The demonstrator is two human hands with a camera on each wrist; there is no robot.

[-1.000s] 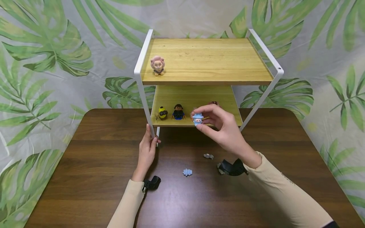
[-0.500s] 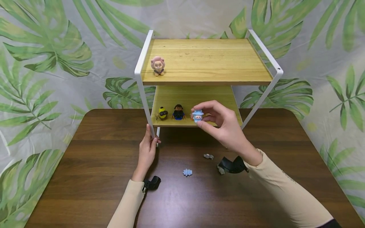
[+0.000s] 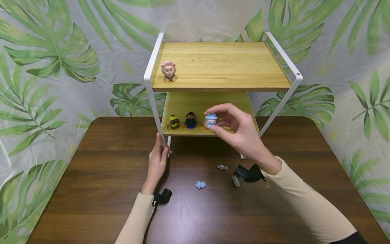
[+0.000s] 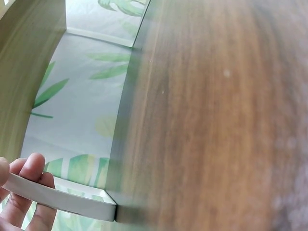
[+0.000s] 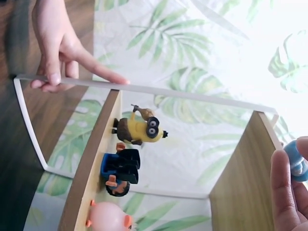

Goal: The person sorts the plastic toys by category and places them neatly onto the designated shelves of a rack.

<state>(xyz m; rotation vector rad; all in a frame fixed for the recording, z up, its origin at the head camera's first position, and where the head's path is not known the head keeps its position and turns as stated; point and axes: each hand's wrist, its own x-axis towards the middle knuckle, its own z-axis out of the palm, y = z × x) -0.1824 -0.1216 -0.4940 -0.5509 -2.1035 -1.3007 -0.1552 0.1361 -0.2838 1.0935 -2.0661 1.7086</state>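
Note:
My right hand (image 3: 240, 130) pinches a small figurine in a light blue hat (image 3: 210, 120) between thumb and fingertips, in front of the lower shelf (image 3: 210, 98). In the right wrist view the blue figurine (image 5: 296, 162) shows at the right edge, near the upper board. My left hand (image 3: 156, 164) grips the left front leg of the white shelf frame (image 3: 153, 105), thumb on the near side. The left wrist view shows its fingers (image 4: 33, 166) around the white bar (image 4: 62, 199).
On the lower shelf stand a yellow minion figure (image 3: 174, 122), a dark-haired toy figure (image 3: 191, 120) and a round pink figure (image 5: 107, 216). A pink-maned figure (image 3: 169, 70) is on the top board. A light blue piece (image 3: 200, 185) and grey pieces (image 3: 222, 167) lie on the table.
My right hand has risen slightly with the blue-hatted figurine. A grey piece by the right wrist strap shows more fully. My left hand stays on the frame leg.

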